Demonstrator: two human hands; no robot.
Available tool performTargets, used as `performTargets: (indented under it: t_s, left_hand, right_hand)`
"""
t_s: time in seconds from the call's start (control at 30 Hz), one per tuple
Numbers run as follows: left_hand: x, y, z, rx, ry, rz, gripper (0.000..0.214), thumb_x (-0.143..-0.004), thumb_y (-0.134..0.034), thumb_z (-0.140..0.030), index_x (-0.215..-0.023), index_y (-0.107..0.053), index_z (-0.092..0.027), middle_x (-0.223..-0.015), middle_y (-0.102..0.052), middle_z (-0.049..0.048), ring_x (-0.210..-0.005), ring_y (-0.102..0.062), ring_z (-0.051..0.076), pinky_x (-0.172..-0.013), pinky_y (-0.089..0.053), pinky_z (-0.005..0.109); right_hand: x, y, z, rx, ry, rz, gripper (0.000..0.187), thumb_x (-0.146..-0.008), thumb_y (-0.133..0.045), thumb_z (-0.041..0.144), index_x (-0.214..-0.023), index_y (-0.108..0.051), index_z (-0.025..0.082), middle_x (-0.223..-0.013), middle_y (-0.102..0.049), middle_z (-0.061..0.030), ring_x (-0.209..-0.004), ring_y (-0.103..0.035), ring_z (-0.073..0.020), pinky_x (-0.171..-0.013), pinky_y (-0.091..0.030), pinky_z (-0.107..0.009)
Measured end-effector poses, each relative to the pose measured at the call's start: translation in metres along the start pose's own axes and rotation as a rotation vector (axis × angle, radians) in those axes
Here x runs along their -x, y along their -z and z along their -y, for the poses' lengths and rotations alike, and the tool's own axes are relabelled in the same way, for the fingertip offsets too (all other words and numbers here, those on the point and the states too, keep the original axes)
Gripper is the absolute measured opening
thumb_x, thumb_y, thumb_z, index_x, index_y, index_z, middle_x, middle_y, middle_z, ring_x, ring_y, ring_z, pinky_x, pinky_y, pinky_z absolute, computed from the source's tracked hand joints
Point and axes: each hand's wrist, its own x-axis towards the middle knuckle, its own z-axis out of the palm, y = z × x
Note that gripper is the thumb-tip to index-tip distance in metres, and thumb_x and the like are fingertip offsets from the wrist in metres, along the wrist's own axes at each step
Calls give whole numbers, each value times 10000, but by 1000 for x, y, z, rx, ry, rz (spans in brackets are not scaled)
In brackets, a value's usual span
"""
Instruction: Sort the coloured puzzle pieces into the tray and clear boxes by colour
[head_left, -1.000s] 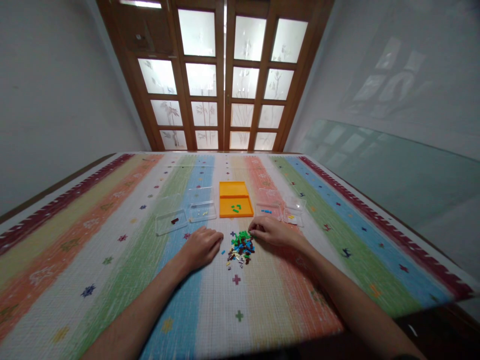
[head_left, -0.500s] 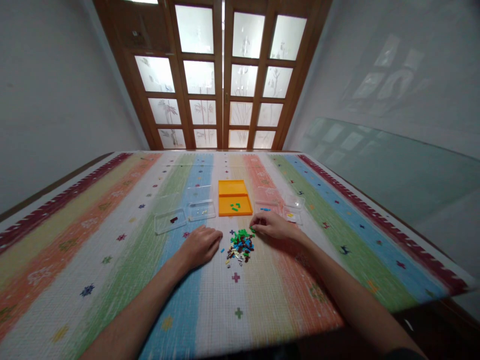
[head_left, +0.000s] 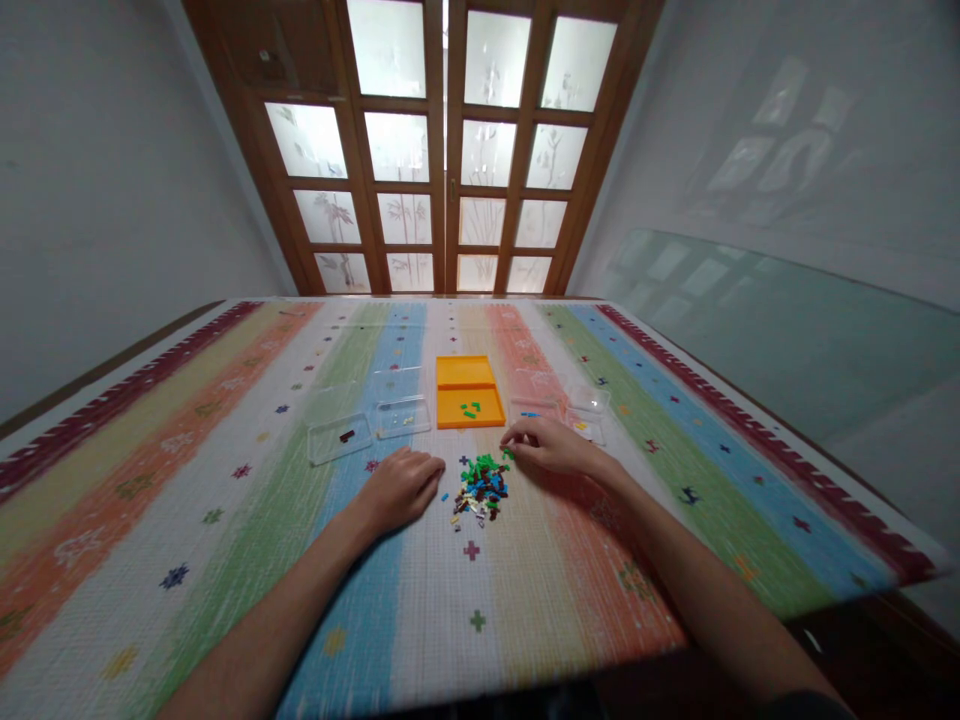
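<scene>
A small heap of tiny coloured bricks (head_left: 480,487) lies on the striped tablecloth in front of me. My left hand (head_left: 401,484) rests palm down just left of the heap, fingers loosely curled, nothing visible in it. My right hand (head_left: 544,445) sits at the heap's upper right edge, its fingertips pinched together on a small green brick (head_left: 508,454). Behind the heap an orange tray (head_left: 469,393) holds a few green bricks.
Clear plastic trays flank the orange one: two on the left (head_left: 340,440) (head_left: 403,417), two on the right (head_left: 534,410) (head_left: 589,412), each with a few small pieces. The striped cloth (head_left: 225,520) covers the table. Wooden glazed doors (head_left: 446,150) stand behind.
My right hand has lifted slightly up and away from the heap's edge with its fingers pinched. The left hand has stayed put. The camera view has shifted a little.
</scene>
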Motion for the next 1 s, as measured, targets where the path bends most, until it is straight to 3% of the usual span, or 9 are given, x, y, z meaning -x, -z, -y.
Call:
performTargets:
  t_s: [0.23, 0.47, 0.7, 1.0]
  left_hand:
    - [-1, 0, -1, -21, -8, -3, 196, -991, -429, -181, -956, -622, -179, -828, -715, 64, -714, -633, 209, -707, -456, 350]
    - [-1, 1, -1, -24, -5, -3, 196, -988, -429, -187, -969, -625, -182, -826, -709, 61, -714, -624, 199, -713, -462, 345]
    - [0, 0, 0, -30, -1, 9, 191, -986, -432, -189, -965, -621, -186, -837, -713, 60, -729, -638, 198, -721, -469, 342]
    - [-1, 3, -2, 9, 14, 13, 203, -988, -431, -198, -974, -633, -185, -868, -721, 74, -748, -642, 205, -747, -480, 356]
  right_hand:
    - [0, 1, 4, 77, 31, 36, 304, -799, -558, 87, -961, -800, 175, -841, -734, -69, -716, -607, -171, -677, -441, -271]
    - [-1, 1, 1, 85, 28, 21, 369, -809, -545, 85, -1079, -782, 172, -860, -728, -69, -710, -599, -170, -667, -431, -272]
    - [2, 3, 3, 83, 18, 33, 202, -772, -626, 102, -896, -773, 164, -829, -702, -65, -674, -573, -156, -634, -416, -266]
    - [0, 0, 7, 76, 9, 41, 142, -851, -644, 170, -932, -761, 157, -830, -695, -66, -688, -577, -153, -635, -408, -266]
